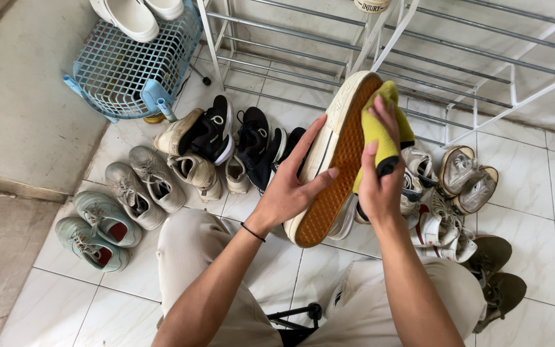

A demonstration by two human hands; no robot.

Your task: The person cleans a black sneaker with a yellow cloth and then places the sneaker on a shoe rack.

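- Left hand (287, 189) grips the white canvas shoe with waffled orange rubber sole (335, 160), sole up.
- Right hand (380, 186) closed on a yellow cloth (377, 128) pressed against the sole.
- Around: pale green sneakers (97, 231), grey worn sneakers (142, 186), a blue wire basket (133, 61) and a white metal shoe rack (419, 51) on the tiled floor (97, 302).

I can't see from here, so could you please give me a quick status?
Left hand grips the sneaker, sole up. Right hand presses yellow cloth on the sole. Nothing in the way.
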